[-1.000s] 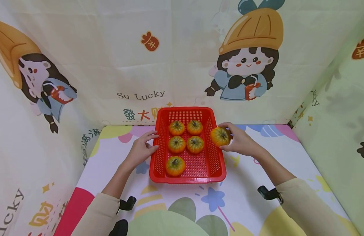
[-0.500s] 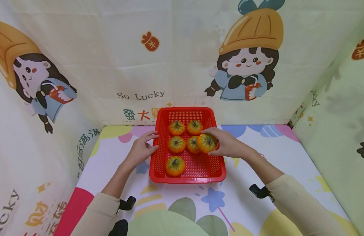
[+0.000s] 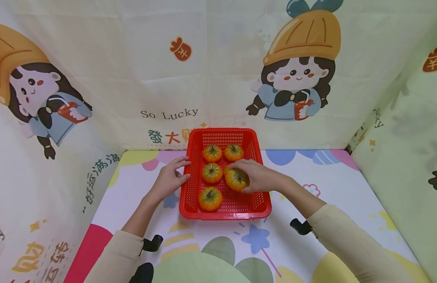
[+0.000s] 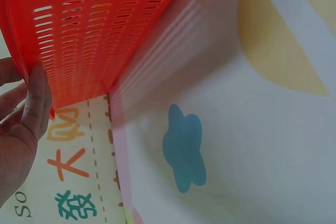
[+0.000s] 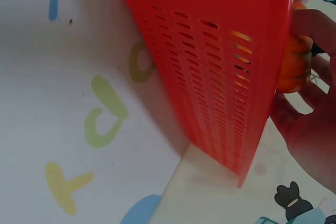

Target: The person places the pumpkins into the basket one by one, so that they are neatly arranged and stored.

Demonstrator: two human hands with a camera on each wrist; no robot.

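A red plastic basket [image 3: 225, 215] with slotted walls stands on the table. Inside it sit several small orange-and-green pumpkins, such as one at the front left [image 3: 210, 199] and one at the back right [image 3: 234, 152]. My right hand [image 3: 259, 176] reaches over the right rim and grips another pumpkin [image 3: 237, 180] above the basket floor; this partly hides the pumpkin behind it. In the right wrist view the held pumpkin [image 5: 295, 69] shows beyond the rim. My left hand [image 3: 168, 180] holds the left rim, with the thumb against the outer wall in the left wrist view.
The table [image 3: 140, 220] is covered by a cloth with coloured prints. Printed fabric walls [image 3: 225, 78] enclose it at the back and sides. Both wrists carry small black camera mounts [image 3: 153, 243].
My right hand has carried the pumpkin leftward over the right rim and lowered it into the basket, beside the middle right pumpkin. The left hand stays on the rim.
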